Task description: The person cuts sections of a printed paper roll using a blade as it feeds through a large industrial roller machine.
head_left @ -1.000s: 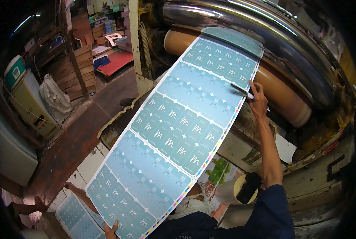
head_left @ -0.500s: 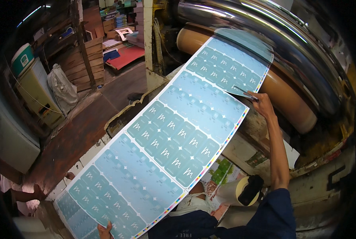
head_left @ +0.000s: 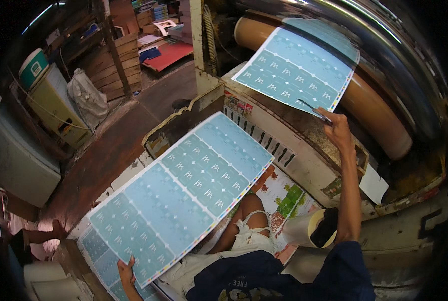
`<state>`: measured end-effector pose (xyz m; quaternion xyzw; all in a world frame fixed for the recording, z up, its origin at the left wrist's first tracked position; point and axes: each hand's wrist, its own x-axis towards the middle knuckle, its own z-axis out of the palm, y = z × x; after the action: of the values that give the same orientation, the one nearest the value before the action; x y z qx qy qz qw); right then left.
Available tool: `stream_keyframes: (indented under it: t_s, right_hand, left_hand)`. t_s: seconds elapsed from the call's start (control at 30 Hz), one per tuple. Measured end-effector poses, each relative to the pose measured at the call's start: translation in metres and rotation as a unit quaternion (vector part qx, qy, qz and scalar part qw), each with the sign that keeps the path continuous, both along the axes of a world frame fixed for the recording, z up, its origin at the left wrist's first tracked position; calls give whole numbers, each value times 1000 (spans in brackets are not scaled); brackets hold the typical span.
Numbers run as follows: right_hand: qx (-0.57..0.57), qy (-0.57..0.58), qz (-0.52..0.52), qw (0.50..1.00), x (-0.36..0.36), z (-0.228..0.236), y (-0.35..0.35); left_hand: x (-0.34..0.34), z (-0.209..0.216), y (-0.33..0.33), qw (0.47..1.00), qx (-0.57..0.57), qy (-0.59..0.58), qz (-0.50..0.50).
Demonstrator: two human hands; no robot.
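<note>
My left hand (head_left: 126,272) grips the near edge of a long printed sheet (head_left: 176,183), teal and pale blue with rows of white-marked rectangles. This sheet slopes up and away from me, its far end apart from a second printed sheet (head_left: 296,67) hanging from the rollers. In my right hand (head_left: 338,131) is a slim knife (head_left: 310,106) with a thin dark pointed blade, at the lower right edge of the hanging sheet. More printed sheets (head_left: 94,246) lie under the held one at the lower left.
A brown roller (head_left: 379,120) lies below a large shiny metal roller (head_left: 409,55). A worn machine frame (head_left: 284,118) runs beneath the hanging sheet. A film roll (head_left: 304,228) with a black thing on it is by my right arm. At left stands a cabinet (head_left: 58,110); a person's foot (head_left: 58,230) shows.
The printed length has parted into two sheets, leaving a gap. My left hand has drawn the near sheet down and back from the rollers. My right hand stays by the hanging sheet's edge.
</note>
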<state>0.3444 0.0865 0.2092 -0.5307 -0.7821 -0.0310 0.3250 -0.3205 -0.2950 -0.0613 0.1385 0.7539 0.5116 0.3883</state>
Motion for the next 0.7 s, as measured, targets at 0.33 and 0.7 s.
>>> stream_keyframes:
  t_s: [0.33, 0.7]
  right_hand:
    - [-30, 46, -43, 998, -45, 10, -54]
    - [-59, 95, -5, 994, -65, -36, -79]
  left_hand:
    - [53, -70, 98, 993, 109, -16, -38]
    - [56, -145, 143, 989, 43, 140, -22]
